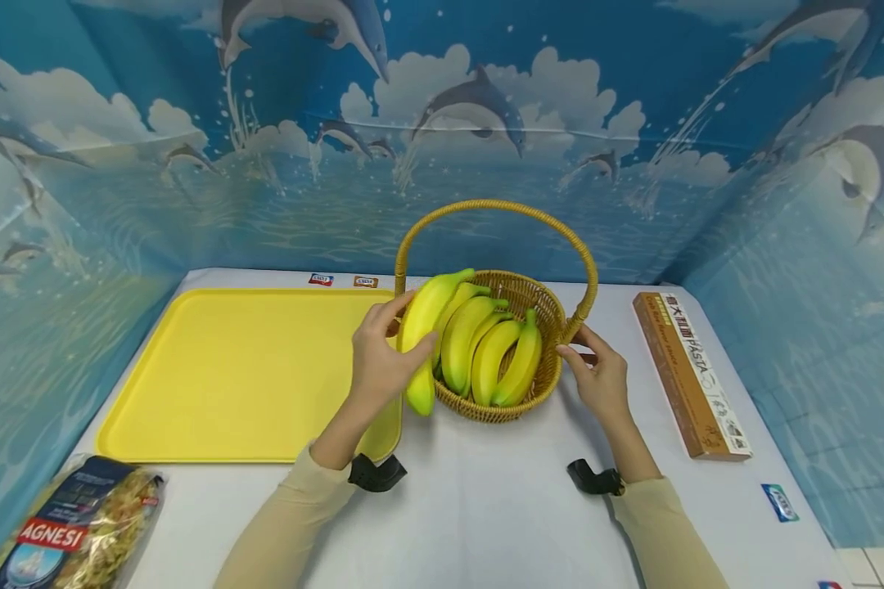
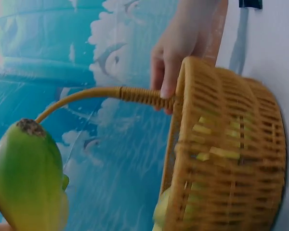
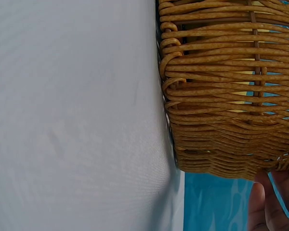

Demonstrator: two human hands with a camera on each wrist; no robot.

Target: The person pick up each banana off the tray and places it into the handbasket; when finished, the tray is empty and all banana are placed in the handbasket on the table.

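The bananas [image 1: 471, 343] are one bunch of about six, bright yellow with a little green, smooth and shiny. They lie in the basket [image 1: 541, 307], and the outer banana hangs over the left rim, with its tip above the edge of the tray [image 1: 243, 368]. The left hand [image 1: 379, 360] grips this outer banana, thumb on the front side and fingers curled behind it.

The basket is round, woven from brown-yellow wicker, with a high arched handle [image 1: 497, 209]. It stands on the white table [image 1: 486, 507], just beside the tray. It holds only the bananas. The right hand [image 1: 600, 376] touches the basket at the right rim, where the handle meets it; the fingers are bent around that place. The tray is flat and yellow.

On the right side of the table lies a long brown pasta box [image 1: 688, 372], and at the near left corner a bag [image 1: 81, 532] of pasta with a red label.

The left wrist view shows the dark dry end of one banana very close, and also the fingers [image 2: 168, 77] of the right hand pinching the handle base, which the head view shows less clearly. Yellow shows through the gaps of the wicker there. The right wrist view shows only the basket wall, the table and some fingertips [image 3: 272, 204] at the bottom.
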